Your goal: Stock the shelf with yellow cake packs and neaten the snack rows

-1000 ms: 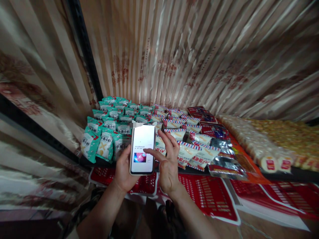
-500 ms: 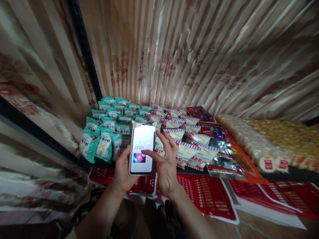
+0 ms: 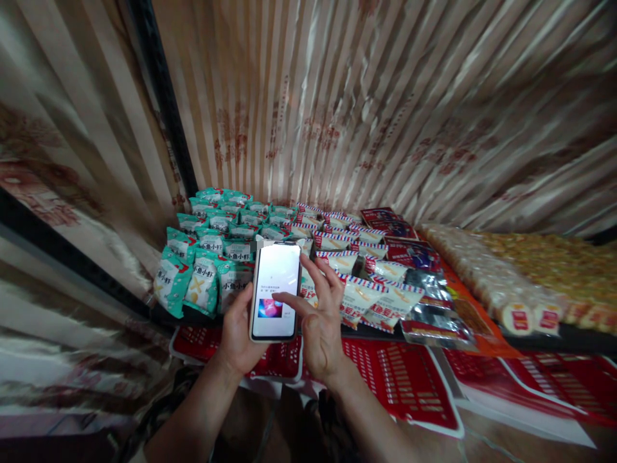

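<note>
A smartphone [image 3: 276, 289] with a lit white screen and a small colourful picture stands upright in the middle of the view. My left hand [image 3: 240, 328] is closed around its left side and lower edge, the thumb along the left rim. My right hand [image 3: 322, 321] is on the phone's right, fingers apart and holding nothing. Its index finger reaches over the lower screen, at or just above the glass. Behind the phone, green snack bags [image 3: 202, 280] stand in rows to the left, and white snack bags [image 3: 359, 296] with striped tops to the right.
Dark red and silver packets [image 3: 434, 308], an orange packet [image 3: 475, 321] and clear-wrapped round snacks [image 3: 506, 289] lie further right on the dark shelf. Red plastic baskets [image 3: 400, 379] sit below its front edge. A patterned curtain [image 3: 328, 96] hangs behind, with a dark post [image 3: 161, 83] at left.
The phone and both hands keep almost the same place. My right index finger has shifted very slightly over the screen.
</note>
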Motion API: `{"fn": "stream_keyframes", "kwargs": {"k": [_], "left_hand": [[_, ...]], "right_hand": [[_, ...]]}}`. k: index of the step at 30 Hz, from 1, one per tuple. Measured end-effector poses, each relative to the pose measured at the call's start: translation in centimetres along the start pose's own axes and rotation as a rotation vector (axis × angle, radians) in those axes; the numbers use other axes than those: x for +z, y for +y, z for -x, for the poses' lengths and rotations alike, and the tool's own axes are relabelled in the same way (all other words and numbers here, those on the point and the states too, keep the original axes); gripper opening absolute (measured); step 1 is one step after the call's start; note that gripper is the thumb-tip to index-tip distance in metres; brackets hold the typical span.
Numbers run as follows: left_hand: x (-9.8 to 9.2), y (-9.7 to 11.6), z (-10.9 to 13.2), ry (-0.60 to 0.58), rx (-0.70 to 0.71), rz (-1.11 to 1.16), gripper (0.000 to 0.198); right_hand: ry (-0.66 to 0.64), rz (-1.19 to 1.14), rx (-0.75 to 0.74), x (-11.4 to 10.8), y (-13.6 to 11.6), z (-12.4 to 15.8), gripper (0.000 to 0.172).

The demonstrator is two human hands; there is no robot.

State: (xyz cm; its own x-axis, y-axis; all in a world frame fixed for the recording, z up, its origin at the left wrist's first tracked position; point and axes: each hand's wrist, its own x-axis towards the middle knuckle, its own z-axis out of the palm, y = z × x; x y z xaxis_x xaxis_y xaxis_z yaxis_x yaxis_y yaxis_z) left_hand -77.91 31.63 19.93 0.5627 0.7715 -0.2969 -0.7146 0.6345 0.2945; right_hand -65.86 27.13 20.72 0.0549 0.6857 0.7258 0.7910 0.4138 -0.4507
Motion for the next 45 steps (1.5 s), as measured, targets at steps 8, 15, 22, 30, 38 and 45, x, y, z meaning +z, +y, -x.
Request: {"fn": "stream_keyframes", "kwargs": {"k": [8, 15, 22, 30, 38, 45], "left_hand": [[-0.4, -0.2, -0.2, -0.016, -0.015, -0.021, 0.038], [-0.4, -0.2, 0.0, -0.022, -0.053, -0.039, 0.049], [-0.5, -0.2, 0.0, -0.073, -0.065, -0.039, 0.053], [-0.6, 0.1, 0.0, -0.07, -0.047, -0.022, 0.052], [-0.5, 0.4, 0.1, -0.153, -0.049, -0.005, 0.056], [-0.6, 0.7, 0.0, -0.175, -0.039, -0.029, 0.057]], "right_hand": [[0.07, 0.097, 0.06, 0.0, 1.4, -0.5, 0.051], [0.253, -0.035, 0.208, 0.1, 2.1, -0.6, 0.054], [0.297, -0.1, 0.231, 0.2, 1.7, -0.4, 0.053], [0.291, -0.15, 0.229, 0.2, 1.4, -0.5, 0.051], [0.259, -0.141, 0.222, 0.1, 1.4, -0.3, 0.053], [0.265, -0.102, 0.186, -0.1, 1.1, -0.5, 0.051]]}}
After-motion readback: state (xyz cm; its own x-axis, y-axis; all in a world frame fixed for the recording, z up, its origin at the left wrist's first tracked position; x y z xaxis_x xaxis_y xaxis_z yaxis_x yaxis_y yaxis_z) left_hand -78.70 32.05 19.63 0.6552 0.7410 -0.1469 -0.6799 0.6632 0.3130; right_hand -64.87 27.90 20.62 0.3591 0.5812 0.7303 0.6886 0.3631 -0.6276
